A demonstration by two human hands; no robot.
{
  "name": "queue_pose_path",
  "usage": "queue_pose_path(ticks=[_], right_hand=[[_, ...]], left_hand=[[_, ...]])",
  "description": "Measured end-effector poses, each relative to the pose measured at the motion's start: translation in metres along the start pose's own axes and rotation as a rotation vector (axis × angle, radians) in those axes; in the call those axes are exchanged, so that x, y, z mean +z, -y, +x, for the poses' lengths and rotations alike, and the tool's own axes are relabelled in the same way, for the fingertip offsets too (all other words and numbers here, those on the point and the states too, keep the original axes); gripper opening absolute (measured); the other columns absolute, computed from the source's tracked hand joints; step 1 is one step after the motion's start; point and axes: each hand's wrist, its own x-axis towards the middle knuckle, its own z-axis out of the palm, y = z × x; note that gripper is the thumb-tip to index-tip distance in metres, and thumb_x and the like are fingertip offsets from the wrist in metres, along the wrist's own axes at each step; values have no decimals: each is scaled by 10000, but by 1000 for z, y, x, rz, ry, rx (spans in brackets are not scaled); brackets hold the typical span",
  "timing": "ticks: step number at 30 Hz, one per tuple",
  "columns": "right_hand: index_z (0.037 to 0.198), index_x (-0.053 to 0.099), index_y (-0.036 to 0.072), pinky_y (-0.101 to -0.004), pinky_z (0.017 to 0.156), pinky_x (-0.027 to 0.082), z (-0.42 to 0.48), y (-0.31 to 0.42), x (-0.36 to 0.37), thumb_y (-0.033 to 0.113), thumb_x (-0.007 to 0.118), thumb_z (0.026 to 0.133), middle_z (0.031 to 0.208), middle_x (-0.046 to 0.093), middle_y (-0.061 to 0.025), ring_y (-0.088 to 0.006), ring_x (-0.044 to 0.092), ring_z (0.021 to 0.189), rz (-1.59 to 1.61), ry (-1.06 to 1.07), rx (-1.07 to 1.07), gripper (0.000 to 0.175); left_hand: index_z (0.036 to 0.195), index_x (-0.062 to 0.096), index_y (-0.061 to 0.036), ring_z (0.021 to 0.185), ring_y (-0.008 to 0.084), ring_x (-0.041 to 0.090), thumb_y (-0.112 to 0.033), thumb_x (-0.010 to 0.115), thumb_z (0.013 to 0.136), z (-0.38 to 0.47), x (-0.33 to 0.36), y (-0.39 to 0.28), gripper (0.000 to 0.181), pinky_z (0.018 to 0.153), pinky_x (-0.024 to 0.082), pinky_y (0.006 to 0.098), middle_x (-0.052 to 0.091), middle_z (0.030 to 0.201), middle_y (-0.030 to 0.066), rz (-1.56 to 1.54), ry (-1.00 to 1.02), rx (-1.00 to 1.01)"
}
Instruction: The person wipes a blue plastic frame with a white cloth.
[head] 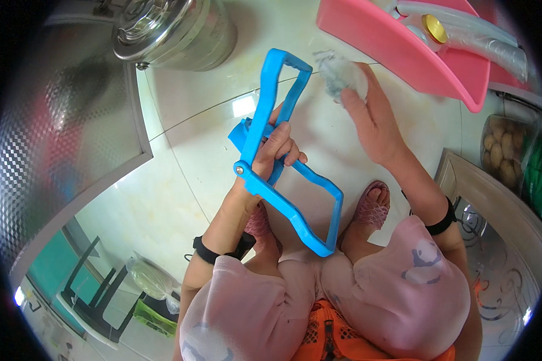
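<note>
My left hand [278,146] grips a blue plastic hinged frame [264,94], with the fingers wrapped around its bars near the middle. The frame has two angular loops, joined at a pivot with a metal rivet. One loop points away from me; the other slants down over my lap. In my right hand [377,122] is a crumpled whitish-grey cloth [341,74], pinched between thumb and fingers. It is held to the right of the frame's upper loop, apart from it. Part of my left hand is hidden behind the blue bars.
A pink plastic bin [388,49] holding clear plastic-wrapped items is at upper right. At upper left stands a lidded stainless steel container [185,36]. A textured glass panel [77,113] flanks my left. Bagged potatoes [501,149] lie at right, above a framed glass panel [488,252].
</note>
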Motion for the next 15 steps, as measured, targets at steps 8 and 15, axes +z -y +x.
queue_pose_path(ticks=[8, 15], right_hand=[[1019, 608, 105, -277, 559, 481, 4, 3, 3, -24, 568, 678, 880, 615, -26, -205, 615, 679, -389, 12, -325, 367], [1021, 612, 123, -290, 533, 476, 2, -17, 14, 94, 640, 700, 798, 609, -19, -212, 601, 622, -724, 153, -436, 323]], left_hand=[[1278, 385, 64, 518, 108, 434, -132, 479, 918, 0, 6, 0, 421, 613, 497, 325, 370, 594, -8, -82, -32, -24], [1311, 384, -31, 515, 70, 340, -189, 454, 942, -5, 3, 4, 407, 626, 446, 300, 274, 616, -54, -233, -36, -256]])
